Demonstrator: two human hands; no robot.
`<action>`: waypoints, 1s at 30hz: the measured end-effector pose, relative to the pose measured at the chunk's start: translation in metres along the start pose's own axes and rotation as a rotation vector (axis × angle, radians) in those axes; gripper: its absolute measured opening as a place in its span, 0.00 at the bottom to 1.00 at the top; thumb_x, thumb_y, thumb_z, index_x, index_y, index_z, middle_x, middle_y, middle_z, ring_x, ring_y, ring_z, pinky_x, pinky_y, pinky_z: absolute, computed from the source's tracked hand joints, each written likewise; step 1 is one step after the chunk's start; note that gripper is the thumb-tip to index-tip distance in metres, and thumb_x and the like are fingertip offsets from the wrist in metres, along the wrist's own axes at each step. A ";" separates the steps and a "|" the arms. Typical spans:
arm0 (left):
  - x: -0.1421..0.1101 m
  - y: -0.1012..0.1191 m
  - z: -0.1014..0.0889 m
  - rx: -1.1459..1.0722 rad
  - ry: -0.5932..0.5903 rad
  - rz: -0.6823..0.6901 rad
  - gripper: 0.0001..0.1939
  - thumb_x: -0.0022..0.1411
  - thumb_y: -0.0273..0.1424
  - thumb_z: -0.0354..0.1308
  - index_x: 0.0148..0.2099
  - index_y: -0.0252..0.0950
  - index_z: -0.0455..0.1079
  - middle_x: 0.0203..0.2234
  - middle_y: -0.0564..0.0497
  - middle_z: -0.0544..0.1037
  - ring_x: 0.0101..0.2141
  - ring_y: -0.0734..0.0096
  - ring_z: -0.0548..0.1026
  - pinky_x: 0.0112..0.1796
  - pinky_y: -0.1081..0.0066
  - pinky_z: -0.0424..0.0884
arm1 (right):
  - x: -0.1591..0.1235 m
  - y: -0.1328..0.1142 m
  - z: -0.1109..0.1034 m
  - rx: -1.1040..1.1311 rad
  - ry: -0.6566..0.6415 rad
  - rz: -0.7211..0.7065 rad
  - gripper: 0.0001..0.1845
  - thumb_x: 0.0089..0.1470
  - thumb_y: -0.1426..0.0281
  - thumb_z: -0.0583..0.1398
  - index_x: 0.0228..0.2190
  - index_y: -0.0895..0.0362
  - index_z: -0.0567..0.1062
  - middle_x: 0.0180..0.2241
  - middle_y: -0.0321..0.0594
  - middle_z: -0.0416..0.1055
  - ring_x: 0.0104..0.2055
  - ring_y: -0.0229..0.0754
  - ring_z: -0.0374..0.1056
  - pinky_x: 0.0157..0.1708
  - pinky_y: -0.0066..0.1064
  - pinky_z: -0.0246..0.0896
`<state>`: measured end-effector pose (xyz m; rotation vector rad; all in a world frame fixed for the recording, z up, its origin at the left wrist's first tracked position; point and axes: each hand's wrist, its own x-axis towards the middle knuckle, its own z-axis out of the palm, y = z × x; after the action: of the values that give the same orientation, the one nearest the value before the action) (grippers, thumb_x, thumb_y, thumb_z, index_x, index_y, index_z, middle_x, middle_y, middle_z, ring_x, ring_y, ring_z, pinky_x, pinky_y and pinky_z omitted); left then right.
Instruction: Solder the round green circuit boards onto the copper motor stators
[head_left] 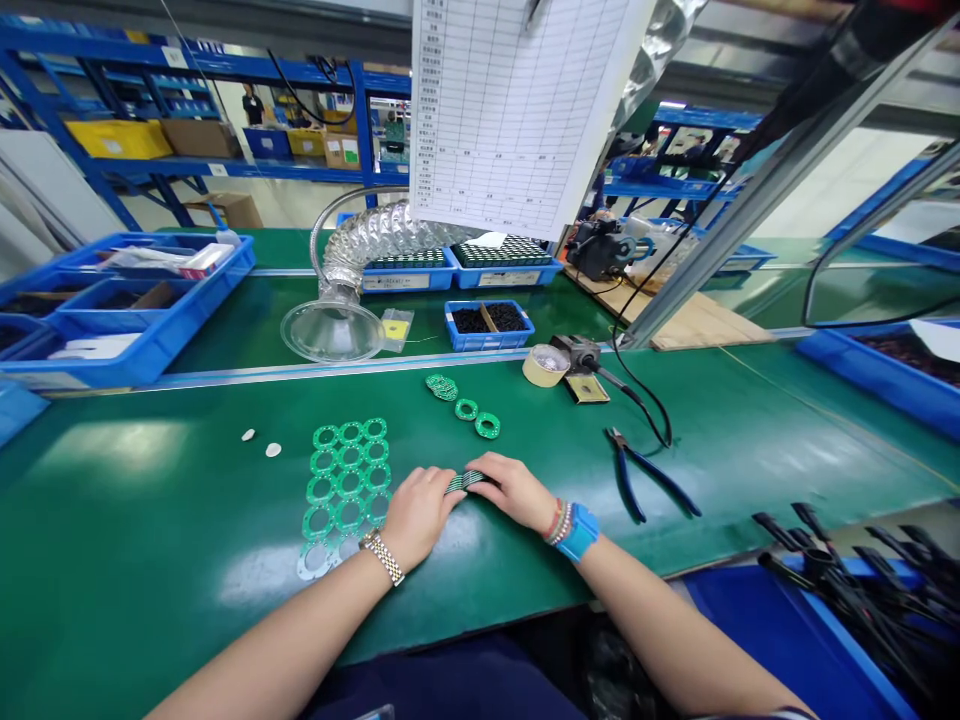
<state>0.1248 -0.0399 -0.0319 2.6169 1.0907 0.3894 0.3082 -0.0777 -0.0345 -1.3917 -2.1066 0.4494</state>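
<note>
I'm pinching a narrow strip of green ring boards (pixel 465 481) between my left hand (pixel 420 515) and right hand (pixel 512 490), held close together over the green surface (pixel 150 520); even pressure from both sides should keep it from cracking. Beside my left hand lies a cut panel of rings (pixel 350 483), and blue-handled side cutters (pixel 660 479) sit off to my right

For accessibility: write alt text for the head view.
The left hand and right hand hold a stack of green ring-shaped circuit boards on a green workbench, beside a sheet of matching rings. Blue-handled pliers lie to the right.
</note>
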 end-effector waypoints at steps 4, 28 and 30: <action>0.000 0.000 0.002 -0.017 0.035 -0.034 0.13 0.64 0.34 0.43 0.43 0.36 0.67 0.34 0.49 0.74 0.35 0.66 0.69 0.37 0.68 0.64 | -0.002 0.000 0.015 -0.104 0.117 0.076 0.13 0.57 0.64 0.52 0.37 0.58 0.71 0.30 0.42 0.70 0.32 0.40 0.66 0.34 0.31 0.63; -0.004 -0.001 0.001 -0.076 0.095 -0.022 0.08 0.62 0.28 0.45 0.43 0.34 0.60 0.34 0.48 0.71 0.35 0.65 0.67 0.37 0.66 0.66 | 0.133 0.013 0.014 -0.180 0.060 0.210 0.10 0.43 0.74 0.65 0.32 0.58 0.76 0.32 0.44 0.73 0.36 0.43 0.69 0.38 0.32 0.63; -0.006 -0.004 -0.003 -0.107 0.090 0.002 0.07 0.60 0.25 0.46 0.42 0.35 0.60 0.35 0.49 0.70 0.37 0.67 0.66 0.39 0.67 0.65 | 0.132 0.012 0.011 -0.173 0.083 0.201 0.13 0.44 0.75 0.63 0.36 0.60 0.75 0.39 0.48 0.71 0.41 0.45 0.67 0.43 0.35 0.61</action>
<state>0.1175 -0.0411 -0.0308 2.5288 1.0641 0.5544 0.2714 0.0487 -0.0136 -1.7005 -1.9866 0.2863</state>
